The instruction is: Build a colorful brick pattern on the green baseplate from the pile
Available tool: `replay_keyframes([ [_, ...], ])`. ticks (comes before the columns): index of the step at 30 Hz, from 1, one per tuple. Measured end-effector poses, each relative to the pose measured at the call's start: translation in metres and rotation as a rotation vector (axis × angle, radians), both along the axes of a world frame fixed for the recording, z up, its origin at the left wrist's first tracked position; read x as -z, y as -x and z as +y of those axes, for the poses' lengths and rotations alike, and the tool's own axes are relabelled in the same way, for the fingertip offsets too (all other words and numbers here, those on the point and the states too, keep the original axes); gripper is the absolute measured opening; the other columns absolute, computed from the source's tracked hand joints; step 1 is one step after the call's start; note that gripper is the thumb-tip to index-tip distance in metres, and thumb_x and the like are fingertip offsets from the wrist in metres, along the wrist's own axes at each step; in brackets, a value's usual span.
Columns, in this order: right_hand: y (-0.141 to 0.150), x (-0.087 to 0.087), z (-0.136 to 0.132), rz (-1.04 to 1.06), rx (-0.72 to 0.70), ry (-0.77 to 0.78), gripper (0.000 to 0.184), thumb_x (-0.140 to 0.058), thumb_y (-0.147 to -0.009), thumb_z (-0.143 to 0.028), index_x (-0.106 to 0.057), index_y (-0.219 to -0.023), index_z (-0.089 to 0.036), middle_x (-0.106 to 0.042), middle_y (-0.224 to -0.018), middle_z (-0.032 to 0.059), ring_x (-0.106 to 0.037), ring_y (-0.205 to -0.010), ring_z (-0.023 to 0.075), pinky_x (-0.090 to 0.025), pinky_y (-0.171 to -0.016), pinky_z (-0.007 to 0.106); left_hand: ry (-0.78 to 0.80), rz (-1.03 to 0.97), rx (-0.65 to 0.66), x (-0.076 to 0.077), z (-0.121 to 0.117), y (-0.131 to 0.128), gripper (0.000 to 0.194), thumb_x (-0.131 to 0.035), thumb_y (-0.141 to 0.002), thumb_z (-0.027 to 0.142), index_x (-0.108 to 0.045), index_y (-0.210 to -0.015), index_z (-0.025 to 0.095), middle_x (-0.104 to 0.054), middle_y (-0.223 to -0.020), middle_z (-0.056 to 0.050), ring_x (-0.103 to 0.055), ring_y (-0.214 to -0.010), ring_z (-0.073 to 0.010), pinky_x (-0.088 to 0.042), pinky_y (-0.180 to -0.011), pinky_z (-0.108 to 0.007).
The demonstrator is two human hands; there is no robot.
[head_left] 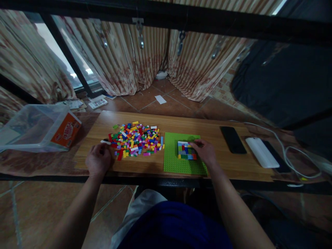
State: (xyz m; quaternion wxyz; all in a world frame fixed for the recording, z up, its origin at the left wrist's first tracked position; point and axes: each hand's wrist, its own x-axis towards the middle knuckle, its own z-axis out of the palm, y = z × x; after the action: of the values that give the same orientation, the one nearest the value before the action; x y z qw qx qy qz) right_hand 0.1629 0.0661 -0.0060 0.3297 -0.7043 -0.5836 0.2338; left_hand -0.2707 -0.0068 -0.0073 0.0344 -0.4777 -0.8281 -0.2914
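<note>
My left hand (98, 159) rests at the left of the board, fingers curled, with a white toy brick (105, 142) at its fingertips. To its right spreads a loose pile of colourful toy bricks (137, 140). My right hand (206, 152) reaches over a green baseplate (172, 166), thumb and forefinger pinched at the far right corner of a small brick structure (186, 156). Built as a low square of mixed colours, the structure stands on the plate. What sits between the right fingertips is mostly hidden, seemingly a small brick.
A clear plastic box (38, 129) with an orange label stands at the left. Right of the baseplate lie a black phone (233, 139), a white power bank (261, 152) and a white cable (287, 159). A dark metal bar (166, 17) crosses above the wooden board (147, 166).
</note>
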Motion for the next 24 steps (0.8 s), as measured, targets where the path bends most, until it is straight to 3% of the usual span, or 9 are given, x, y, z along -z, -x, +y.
replay_keyframes([
  [19,0.003,-0.009,-0.001,0.019,-0.107,0.037,0.036,-0.065,-0.072,-0.052,-0.074,-0.084,-0.019,-0.074,-0.086,0.0079,-0.066,-0.079,0.0222,-0.048,-0.075,0.035,0.008,0.028,-0.010,-0.003,0.000,-0.003,0.025,-0.052,-0.081,0.026,-0.069,-0.098,0.019,-0.066,-0.090,-0.007,-0.061,-0.079,-0.0209,-0.045,-0.067,-0.029],
  [24,-0.007,-0.014,0.002,0.139,-0.077,0.137,0.048,-0.046,-0.084,-0.056,-0.074,-0.085,-0.016,-0.073,-0.085,0.0102,-0.061,-0.064,0.0182,-0.046,-0.061,0.031,0.003,0.032,-0.011,0.000,0.000,-0.001,0.026,-0.052,-0.081,0.025,-0.069,-0.100,0.019,-0.067,-0.093,-0.008,-0.061,-0.080,-0.0214,-0.044,-0.066,-0.030],
])
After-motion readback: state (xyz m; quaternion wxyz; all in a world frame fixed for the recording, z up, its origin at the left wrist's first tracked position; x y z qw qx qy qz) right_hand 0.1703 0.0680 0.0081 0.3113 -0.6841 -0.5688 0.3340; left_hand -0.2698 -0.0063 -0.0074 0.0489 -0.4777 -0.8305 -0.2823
